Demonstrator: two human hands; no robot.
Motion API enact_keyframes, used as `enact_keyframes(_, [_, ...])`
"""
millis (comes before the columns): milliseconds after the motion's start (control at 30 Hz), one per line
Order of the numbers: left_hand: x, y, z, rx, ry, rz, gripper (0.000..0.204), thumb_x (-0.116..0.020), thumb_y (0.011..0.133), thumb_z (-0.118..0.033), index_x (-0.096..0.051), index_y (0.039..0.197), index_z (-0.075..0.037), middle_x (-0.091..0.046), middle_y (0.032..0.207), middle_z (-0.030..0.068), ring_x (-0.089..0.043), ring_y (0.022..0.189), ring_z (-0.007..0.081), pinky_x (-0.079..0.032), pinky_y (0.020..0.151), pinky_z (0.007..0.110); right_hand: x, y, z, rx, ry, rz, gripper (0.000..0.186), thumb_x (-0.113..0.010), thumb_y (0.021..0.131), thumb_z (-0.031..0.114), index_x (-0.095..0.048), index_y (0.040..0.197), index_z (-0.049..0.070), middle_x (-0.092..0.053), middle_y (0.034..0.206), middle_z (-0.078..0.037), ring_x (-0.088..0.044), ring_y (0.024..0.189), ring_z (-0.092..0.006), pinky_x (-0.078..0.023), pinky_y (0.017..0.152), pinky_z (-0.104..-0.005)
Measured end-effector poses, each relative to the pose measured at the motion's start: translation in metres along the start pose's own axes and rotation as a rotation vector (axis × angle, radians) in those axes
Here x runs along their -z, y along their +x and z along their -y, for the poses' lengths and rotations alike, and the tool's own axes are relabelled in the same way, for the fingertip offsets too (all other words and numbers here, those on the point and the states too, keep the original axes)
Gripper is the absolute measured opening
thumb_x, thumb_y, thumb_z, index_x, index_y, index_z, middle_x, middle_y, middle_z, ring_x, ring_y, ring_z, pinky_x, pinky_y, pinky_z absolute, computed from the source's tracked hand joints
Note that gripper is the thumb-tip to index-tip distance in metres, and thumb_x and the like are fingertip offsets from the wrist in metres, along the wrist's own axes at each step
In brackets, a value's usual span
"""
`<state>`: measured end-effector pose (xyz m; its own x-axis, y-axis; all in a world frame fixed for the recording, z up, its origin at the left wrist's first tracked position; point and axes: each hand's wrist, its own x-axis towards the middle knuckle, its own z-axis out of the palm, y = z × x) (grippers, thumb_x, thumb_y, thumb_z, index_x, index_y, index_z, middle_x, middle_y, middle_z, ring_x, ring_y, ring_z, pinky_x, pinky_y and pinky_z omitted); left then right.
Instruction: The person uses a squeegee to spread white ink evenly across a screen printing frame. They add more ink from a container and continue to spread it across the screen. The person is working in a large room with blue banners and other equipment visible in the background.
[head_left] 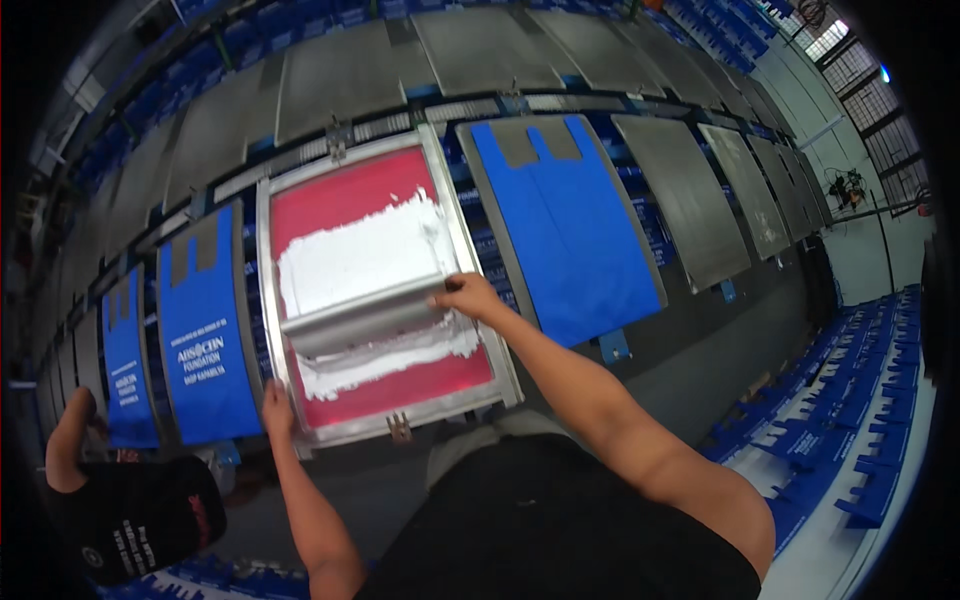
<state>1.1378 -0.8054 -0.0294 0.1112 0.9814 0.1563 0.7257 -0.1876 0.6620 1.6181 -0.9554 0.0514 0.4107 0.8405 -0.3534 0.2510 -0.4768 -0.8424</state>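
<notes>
A metal-framed screen (330, 193) with a red mesh and a broad patch of white paste lies in front of me. My right hand (465, 297) grips the right end of a long metal squeegee (362, 315), which lies across the paste. My left hand (277, 400) is closed on the left edge of the screen's frame, near its lower corner. A blue bag blank (570, 250) lies flat on a board to the right of the screen, and a printed blue bag blank (205, 300) lies to its left.
Rows of grey metal boards (680, 200) extend on both sides and behind. Another printed blue blank (130, 365) lies farther left. A co-worker in a black cap or top (130, 520) works at the lower left, arm raised. Racks of blue items (830, 400) stand at the right.
</notes>
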Motion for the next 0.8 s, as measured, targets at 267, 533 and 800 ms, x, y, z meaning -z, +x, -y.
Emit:
enact_keyframes(267, [0.024,-0.051,-0.154,0.288,-0.393,0.154,0.039,-0.05,0.099,-0.022,-0.056,0.122,0.009,-0.061,0.086,0.0066,-0.054,0.078,0.0143,-0.047,0.074,0.029,0.087,-0.047,0.003,-0.038,0.266,0.014,0.038,-0.085,0.068,0.02,-0.071,0.096,-0.001,-0.068,0.084,-0.005,-0.061,0.077,-0.014,-0.048,0.068,-0.0293])
enact_keyframes(533, [-0.14,-0.15,-0.321,0.274,-0.5,0.368,0.041,-0.052,0.099,-0.024,-0.056,0.125,0.007,-0.065,0.113,0.0194,-0.06,0.104,0.019,-0.045,0.09,0.03,0.314,-0.124,-0.091,-0.036,0.26,-0.179,0.039,-0.082,0.065,0.011,-0.07,0.1,-0.003,-0.069,0.088,-0.008,-0.064,0.08,-0.0155,-0.051,0.074,-0.0289])
enact_keyframes(800, [-0.2,-0.21,-0.421,0.315,-0.451,0.297,0.041,-0.051,0.099,-0.027,-0.058,0.124,0.004,-0.069,0.105,0.0165,-0.062,0.096,0.0167,-0.047,0.085,0.031,0.422,-0.114,-0.166,-0.004,0.276,-0.109,0.039,-0.082,0.066,0.013,-0.07,0.1,-0.004,-0.07,0.089,-0.008,-0.063,0.081,-0.0151,-0.049,0.076,-0.0276])
